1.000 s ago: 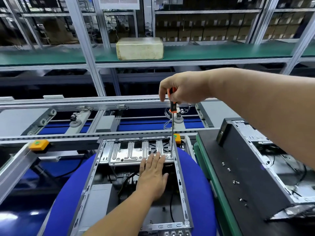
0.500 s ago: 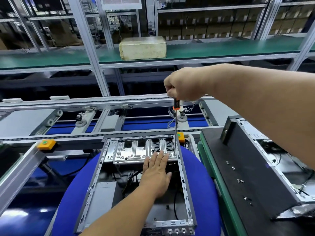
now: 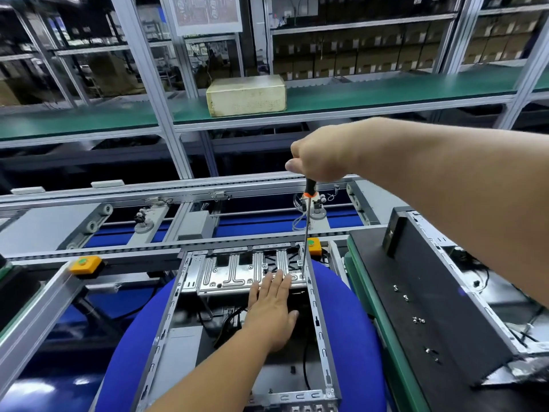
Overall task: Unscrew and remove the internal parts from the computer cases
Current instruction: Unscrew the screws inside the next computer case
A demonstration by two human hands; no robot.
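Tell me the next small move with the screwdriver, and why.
Probably keep turning the screwdriver in place: the right hand grips its handle, the tip sits at the bracket's far right corner inside the case, and the left hand lies flat, fingertips on the bracket. Whether the screw is loose cannot be seen.

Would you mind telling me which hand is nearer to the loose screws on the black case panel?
Right. The right hand grips the screwdriver above the open case; its forearm passes over the loose screws. The left hand rests inside the case, farther left.
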